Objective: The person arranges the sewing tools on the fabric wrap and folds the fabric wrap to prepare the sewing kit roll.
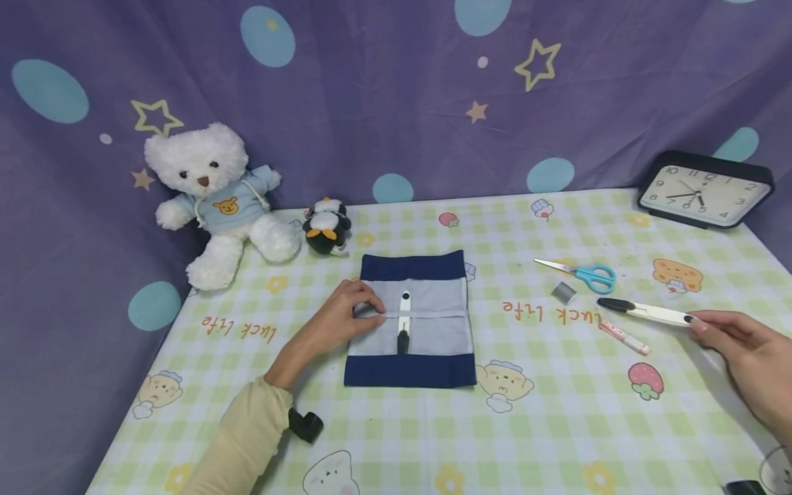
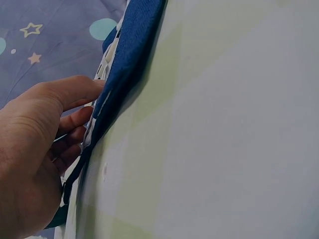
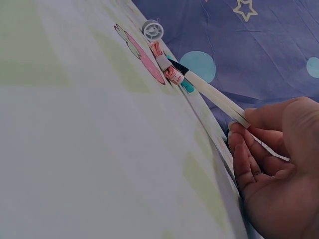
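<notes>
A navy and grey cloth pouch (image 1: 436, 337) lies spread on the table. White thread snips (image 1: 405, 323) with a black tip lie upright across its middle seam, black end toward the near edge. My left hand (image 1: 346, 309) pinches the pocket seam at the pouch's left side; in the left wrist view its thumb meets the navy cloth edge (image 2: 132, 55). Over on the right, my right hand (image 1: 749, 350) holds a similar pair of white thread snips (image 1: 658, 313) by the end between thumb and fingers. Its black tip points left, above the table.
Blue-handled scissors (image 1: 595, 276), a grey thread spool (image 1: 564, 293) and a folded pink-and-white tape measure (image 1: 625, 337) lie right of the pouch. Farther back are a white teddy bear (image 1: 229, 199), a penguin toy (image 1: 326, 225) and a black clock (image 1: 705, 189).
</notes>
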`<action>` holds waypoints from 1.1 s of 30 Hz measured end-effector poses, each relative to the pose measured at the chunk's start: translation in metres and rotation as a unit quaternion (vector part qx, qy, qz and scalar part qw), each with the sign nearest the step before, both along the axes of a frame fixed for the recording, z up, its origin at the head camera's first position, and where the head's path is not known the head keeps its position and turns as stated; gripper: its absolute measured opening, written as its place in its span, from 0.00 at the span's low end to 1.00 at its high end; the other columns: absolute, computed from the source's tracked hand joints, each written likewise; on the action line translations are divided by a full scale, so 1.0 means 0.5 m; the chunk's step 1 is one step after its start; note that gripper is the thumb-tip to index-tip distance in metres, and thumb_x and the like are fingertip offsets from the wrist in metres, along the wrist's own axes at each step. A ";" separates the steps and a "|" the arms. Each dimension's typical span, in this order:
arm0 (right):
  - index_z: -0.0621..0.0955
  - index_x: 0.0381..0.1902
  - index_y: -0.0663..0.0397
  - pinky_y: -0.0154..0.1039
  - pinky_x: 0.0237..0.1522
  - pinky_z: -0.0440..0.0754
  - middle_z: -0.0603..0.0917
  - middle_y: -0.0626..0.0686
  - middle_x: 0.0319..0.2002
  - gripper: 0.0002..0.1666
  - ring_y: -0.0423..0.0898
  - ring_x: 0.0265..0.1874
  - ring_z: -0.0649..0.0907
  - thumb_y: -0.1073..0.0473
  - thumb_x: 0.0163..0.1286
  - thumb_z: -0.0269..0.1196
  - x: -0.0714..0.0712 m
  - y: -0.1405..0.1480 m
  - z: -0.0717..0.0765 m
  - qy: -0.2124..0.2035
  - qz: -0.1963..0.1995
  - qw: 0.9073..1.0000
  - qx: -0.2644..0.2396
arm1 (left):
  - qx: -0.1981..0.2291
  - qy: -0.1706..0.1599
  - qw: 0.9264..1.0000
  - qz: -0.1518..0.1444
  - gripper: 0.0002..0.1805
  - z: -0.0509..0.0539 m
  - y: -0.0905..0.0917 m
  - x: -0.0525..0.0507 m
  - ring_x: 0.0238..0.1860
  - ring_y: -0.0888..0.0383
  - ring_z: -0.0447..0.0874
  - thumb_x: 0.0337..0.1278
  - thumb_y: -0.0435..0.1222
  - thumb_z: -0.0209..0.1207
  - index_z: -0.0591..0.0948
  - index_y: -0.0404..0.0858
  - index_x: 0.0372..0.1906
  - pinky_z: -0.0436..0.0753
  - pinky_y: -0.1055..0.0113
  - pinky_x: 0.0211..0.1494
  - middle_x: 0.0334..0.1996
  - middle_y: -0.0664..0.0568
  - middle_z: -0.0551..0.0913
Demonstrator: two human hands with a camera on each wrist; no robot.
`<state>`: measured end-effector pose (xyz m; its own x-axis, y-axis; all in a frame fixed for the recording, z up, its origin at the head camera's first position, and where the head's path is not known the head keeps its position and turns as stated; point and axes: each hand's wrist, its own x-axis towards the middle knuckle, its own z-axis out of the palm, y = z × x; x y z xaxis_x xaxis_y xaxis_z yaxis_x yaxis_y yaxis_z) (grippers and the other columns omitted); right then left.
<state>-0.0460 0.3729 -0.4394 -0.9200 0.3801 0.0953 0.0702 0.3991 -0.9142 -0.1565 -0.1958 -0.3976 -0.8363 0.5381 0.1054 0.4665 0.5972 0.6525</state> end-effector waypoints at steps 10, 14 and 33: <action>0.88 0.43 0.51 0.22 0.35 0.80 0.89 0.37 0.37 0.13 0.30 0.32 0.87 0.71 0.75 0.61 -0.011 -0.005 0.009 0.074 0.020 0.972 -0.221 | 0.005 0.006 1.000 -0.003 0.03 0.002 -0.002 0.000 0.49 0.53 0.72 0.63 0.34 0.71 0.88 0.46 0.38 0.72 0.52 0.55 0.42 0.57 0.79; 0.89 0.42 0.53 0.23 0.35 0.81 0.89 0.39 0.37 0.14 0.32 0.32 0.87 0.74 0.75 0.60 -0.015 -0.008 0.012 0.084 0.021 0.963 -0.255 | 0.006 0.009 1.000 -0.005 0.03 0.002 -0.001 -0.001 0.49 0.53 0.72 0.62 0.34 0.71 0.88 0.46 0.38 0.72 0.53 0.55 0.42 0.57 0.80; 0.88 0.44 0.68 0.28 0.42 0.82 0.89 0.48 0.43 0.11 0.36 0.40 0.88 0.78 0.71 0.62 -0.041 -0.029 0.028 0.139 0.062 0.926 -0.347 | 0.010 0.013 1.000 -0.009 0.04 -0.003 -0.001 -0.001 0.48 0.53 0.72 0.61 0.34 0.72 0.88 0.45 0.38 0.72 0.53 0.55 0.41 0.57 0.80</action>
<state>-0.0665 0.3584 -0.4252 -0.9372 0.3320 0.1068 -0.2126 -0.3010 -0.9296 -0.1569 -0.1961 -0.3990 -0.8236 0.5500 0.1381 0.4936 0.5754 0.6521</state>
